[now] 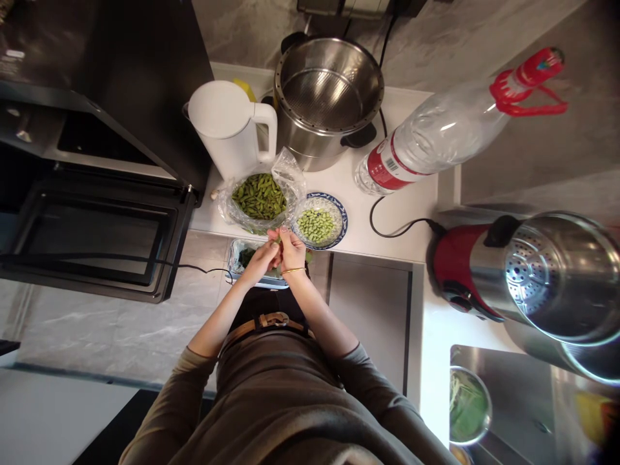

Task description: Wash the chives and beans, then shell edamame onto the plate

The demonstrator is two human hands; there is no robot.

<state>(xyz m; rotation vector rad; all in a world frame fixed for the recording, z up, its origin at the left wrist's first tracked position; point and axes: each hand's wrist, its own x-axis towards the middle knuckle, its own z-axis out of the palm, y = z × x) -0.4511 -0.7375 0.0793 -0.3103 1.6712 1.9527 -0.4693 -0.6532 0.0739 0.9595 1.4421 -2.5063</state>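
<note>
My left hand [264, 258] and my right hand [293, 252] meet over the counter's front edge, fingers pinched together. Between the fingertips shows a small green edamame pod [278, 239], mostly covered by them. Just beyond, a clear plastic bag [289, 175] stands open, full of edamame pods [260, 197]. To its right, a blue-rimmed plate [343, 216] carries shelled pale green beans [317, 226]. Below my hands is a bin with a plastic liner [236, 254], dark green scraps inside; my hands partly hide it.
Behind the bag stand a white jug [220, 139] and a steel steamer pot [329, 90]. A large water bottle [436, 139] is at the back right. A red and steel appliance [484, 265] stands beside the sink [526, 378]. On the left an oven door [99, 236] hangs open.
</note>
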